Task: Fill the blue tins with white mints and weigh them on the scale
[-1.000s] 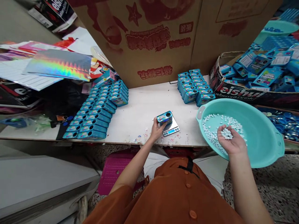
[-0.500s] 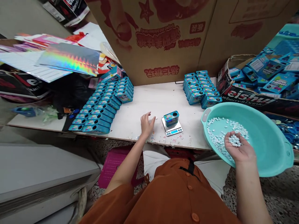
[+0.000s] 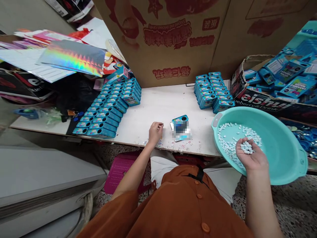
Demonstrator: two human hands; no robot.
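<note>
Over the white table, my left hand (image 3: 155, 134) has its thumb and fingertips pinched together, at the spot where a small white candy lay; the candy itself is mostly hidden. Just right of it, a blue candy tin (image 3: 183, 118) with a dark round hole in its top stands on a small digital scale (image 3: 184, 136). Part of both is blurred into blocks. My right hand (image 3: 254, 158) is cupped palm up at the near left of the turquoise basin (image 3: 284, 148), holding a heap of white candies (image 3: 247, 147). More loose candies (image 3: 226, 142) lie in the basin.
Rows of blue tins (image 3: 102, 120) stand at left, and a smaller group (image 3: 206, 99) stands at the back right. A large cardboard carton (image 3: 173, 59) rises behind the table. An open box (image 3: 262, 99) of blue packs sits beyond the basin. A pink stool (image 3: 119, 172) is below.
My left fingers, spread beside the loose candy before, have closed together over its spot, and the candy no longer shows on the table. My right hand stays cupped with its candies. The view shifts slightly.
</note>
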